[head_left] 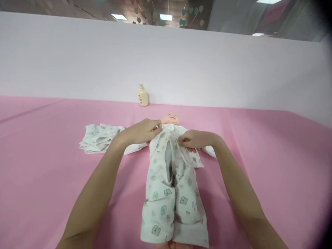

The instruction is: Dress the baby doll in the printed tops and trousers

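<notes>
A baby doll (pixel 170 118) lies on its back, head away from me, in white baby clothes (pixel 183 200) printed with small green animals. The trouser legs point toward me, with a dark open slit between them. Beside the doll's chest, my left hand (pixel 145 131) has its fingers closed at the upper left edge of the cloth. On the other side, my right hand (pixel 192 139) pinches the cloth near the shirt's loose flap (pixel 194 162). Which layer each hand grips is partly hidden by the fingers. The doll's feet show at the bottom edge.
A folded stack of printed cloth (pixel 97 138) lies left of the doll. Against the white wall (pixel 166 65) stands a cream pump bottle (pixel 143 95). A pink sheet (pixel 52 166) covers the surface under everything.
</notes>
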Tool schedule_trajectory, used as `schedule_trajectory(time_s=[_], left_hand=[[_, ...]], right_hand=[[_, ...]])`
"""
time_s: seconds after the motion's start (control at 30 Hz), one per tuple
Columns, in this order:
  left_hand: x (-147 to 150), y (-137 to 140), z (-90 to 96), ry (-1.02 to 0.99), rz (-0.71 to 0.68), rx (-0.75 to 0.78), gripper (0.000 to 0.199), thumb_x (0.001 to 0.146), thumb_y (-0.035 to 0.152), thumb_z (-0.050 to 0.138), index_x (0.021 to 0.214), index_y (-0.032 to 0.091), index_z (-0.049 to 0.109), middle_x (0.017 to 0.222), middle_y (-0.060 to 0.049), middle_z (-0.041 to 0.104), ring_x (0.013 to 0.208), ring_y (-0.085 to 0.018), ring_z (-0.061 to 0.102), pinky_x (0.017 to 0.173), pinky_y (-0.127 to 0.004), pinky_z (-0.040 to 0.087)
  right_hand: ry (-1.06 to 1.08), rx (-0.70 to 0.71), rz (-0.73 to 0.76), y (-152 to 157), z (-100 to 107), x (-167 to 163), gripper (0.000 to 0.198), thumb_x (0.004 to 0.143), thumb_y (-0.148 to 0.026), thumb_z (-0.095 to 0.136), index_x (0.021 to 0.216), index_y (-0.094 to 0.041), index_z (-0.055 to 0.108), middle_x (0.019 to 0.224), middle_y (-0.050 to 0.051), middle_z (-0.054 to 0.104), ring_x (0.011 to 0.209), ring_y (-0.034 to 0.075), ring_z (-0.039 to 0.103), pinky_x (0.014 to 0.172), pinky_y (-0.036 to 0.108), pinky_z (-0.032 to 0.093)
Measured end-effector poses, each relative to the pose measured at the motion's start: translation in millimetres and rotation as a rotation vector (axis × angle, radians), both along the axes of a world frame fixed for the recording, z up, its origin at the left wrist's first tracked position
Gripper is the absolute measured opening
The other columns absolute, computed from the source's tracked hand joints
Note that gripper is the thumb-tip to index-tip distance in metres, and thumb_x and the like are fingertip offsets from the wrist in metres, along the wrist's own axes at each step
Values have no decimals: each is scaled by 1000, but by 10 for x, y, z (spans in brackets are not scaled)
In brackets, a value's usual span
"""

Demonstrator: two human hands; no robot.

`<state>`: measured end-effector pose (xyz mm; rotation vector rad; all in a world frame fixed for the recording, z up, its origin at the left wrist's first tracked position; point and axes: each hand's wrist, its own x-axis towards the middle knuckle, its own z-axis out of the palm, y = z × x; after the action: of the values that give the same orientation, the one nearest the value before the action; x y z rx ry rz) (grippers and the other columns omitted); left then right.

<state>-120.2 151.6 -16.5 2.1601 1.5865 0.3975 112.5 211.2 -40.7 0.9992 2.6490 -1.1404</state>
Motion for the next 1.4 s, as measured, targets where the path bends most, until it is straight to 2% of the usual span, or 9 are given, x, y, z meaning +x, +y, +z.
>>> schedule_trajectory(time_s=[0.17,0.3,0.47,0.53,0.63,0.73,0.97,1.23,1.4], left_hand=[[99,40,-83,-221,-166,-273,21,87,39,42,86,20,49,84,-1,62,63,-14,62,58,-24,47],[274,40,-198,-68,-241,-374,14,80,26,46,84,19,58,81,-2,67,63,-15,62,53,-23,47],[214,230,-195,-184,-360,-339,16,78,28,55,85,20,67,81,-2,70,69,-16,64,56,-21,48],[198,432,-318,-312,-218,-101,22,83,30,51,91,18,68,82,-4,69,68,-15,63,59,-22,48],[263,765,-649,-308,242,375,28,89,25,43,92,14,68,83,-8,69,69,-16,62,65,-26,47],[345,962,-922,-113,375,430,23,87,21,49,88,14,71,81,-8,69,74,-19,62,69,-28,45],[347,968,-999,-12,265,439,25,90,33,50,102,25,71,93,-5,66,83,-19,61,72,-27,44],[324,990,-1017,-331,213,431,19,86,26,55,93,21,72,89,-1,72,77,-16,63,71,-25,45],[307,999,-1039,-461,264,426,21,84,29,57,89,18,74,86,-3,73,73,-16,65,73,-24,48]], right_hand=[[413,-138,-152,33,76,47,33,87,-45,54,73,-15,57,67,4,64,57,13,61,56,25,52],[249,-276,-3,43,72,35,37,81,-50,62,76,-13,64,80,7,68,57,10,59,52,22,49],[298,34,-216,210,-28,-14,29,87,-40,53,84,-14,66,75,5,67,50,7,49,45,19,37],[336,278,-397,317,-106,-126,29,89,-36,47,80,-14,64,72,4,66,51,8,47,47,20,34],[138,505,-474,458,-205,-363,29,86,-36,51,70,-13,62,72,7,65,59,12,53,51,22,34],[-55,548,-413,513,-216,-546,26,82,-35,55,67,-14,61,67,10,64,64,18,59,53,24,35],[-26,390,-425,489,-96,-522,18,71,-11,52,54,-16,51,52,5,57,46,16,56,48,24,41],[482,172,-579,751,-267,-437,12,72,-8,53,63,-14,59,61,1,59,54,11,56,50,20,44],[539,-62,-516,704,-258,-446,14,73,-5,53,66,-12,64,56,-1,56,49,9,52,50,18,46]])
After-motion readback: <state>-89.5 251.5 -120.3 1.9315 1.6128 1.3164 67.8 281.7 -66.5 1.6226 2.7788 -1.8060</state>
